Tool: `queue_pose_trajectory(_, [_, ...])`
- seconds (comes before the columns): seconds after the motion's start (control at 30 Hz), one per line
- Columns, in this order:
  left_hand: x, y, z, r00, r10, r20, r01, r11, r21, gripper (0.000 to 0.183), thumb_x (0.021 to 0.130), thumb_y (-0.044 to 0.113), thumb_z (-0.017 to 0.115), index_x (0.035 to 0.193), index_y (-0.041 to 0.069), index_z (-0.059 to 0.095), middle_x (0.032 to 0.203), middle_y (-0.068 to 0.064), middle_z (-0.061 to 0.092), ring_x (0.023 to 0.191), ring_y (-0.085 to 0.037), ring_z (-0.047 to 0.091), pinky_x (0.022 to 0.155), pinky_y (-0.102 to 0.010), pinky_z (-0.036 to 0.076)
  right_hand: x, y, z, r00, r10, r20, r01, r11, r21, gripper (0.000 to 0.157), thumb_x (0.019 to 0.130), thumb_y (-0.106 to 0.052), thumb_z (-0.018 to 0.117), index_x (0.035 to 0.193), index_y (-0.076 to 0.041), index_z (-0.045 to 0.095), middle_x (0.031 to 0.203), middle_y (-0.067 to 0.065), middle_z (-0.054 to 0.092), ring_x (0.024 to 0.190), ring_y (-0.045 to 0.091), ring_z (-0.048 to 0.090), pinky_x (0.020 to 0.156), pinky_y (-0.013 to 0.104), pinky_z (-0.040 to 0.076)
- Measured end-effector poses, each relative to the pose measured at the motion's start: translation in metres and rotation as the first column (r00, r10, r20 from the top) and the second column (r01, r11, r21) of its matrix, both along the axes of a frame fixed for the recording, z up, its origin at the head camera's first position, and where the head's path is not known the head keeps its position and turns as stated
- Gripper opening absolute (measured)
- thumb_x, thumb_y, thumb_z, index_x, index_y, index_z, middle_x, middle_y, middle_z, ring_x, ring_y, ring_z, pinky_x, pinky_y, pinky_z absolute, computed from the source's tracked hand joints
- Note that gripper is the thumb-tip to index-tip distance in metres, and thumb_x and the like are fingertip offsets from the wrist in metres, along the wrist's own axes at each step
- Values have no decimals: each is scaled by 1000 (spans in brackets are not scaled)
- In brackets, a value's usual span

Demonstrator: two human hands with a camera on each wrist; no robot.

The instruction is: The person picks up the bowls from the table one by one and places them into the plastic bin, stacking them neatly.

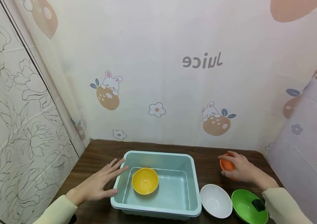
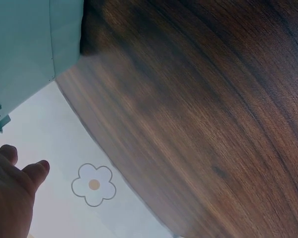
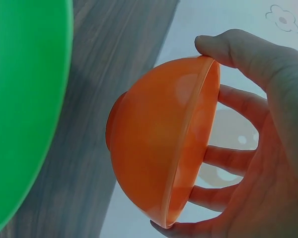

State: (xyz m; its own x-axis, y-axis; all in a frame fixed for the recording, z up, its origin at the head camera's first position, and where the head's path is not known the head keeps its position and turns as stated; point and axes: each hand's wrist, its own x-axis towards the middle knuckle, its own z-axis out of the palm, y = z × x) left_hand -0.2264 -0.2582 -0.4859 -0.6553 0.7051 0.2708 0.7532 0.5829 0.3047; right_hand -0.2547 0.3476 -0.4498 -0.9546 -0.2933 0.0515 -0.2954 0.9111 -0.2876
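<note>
My right hand (image 1: 243,169) grips an orange bowl (image 1: 226,165) by its rim, above the back right of the table. In the right wrist view the orange bowl (image 3: 149,139) is tilted on its side, with the thumb on one end of the rim and fingers spread over its mouth. My left hand (image 1: 98,185), fingers spread and fairly straight, is at the left rim of a pale blue-green bin (image 1: 172,189); whether it touches the rim I cannot tell. Inside the bin, toward the left, sits a yellow bowl (image 1: 145,181), upright.
Right of the bin stand a white bowl (image 1: 216,202) and a green bowl (image 1: 243,203), the latter partly below my right wrist. All rest on a dark wood table (image 1: 102,152). A printed curtain (image 1: 158,77) hangs behind the table's back edge.
</note>
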Motion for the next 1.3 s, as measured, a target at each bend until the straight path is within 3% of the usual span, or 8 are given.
queue_pose_trajectory(0.4, [1,-1,-2,1000,18,-23,-19,999,-27,85,90,36,73,164,31,30,173,-6,20,154,-47,26,109,-74,36,2,-13,13,1000,8,0,-8,1000,7,60,80,-41,85,134,-22,66,146,34,44,114,59,51,66,59,56])
queue_pose_trajectory(0.57, [2,-2,-3,999,19,-36,-20,1000,-24,83,90,34,73,163,28,32,173,-6,20,152,-48,27,108,-74,37,1,-18,20,1000,22,-13,-23,999,-25,60,81,-40,84,135,-21,66,147,33,44,116,59,50,69,56,58])
queue_pose_trajectory(1.3, [1,-1,-1,999,31,-10,-32,999,-30,84,91,35,71,164,32,30,173,-5,19,152,-49,27,109,-75,35,-4,-39,57,996,77,-45,-78,997,-13,58,83,-36,81,136,-19,66,149,35,44,118,56,52,75,55,59])
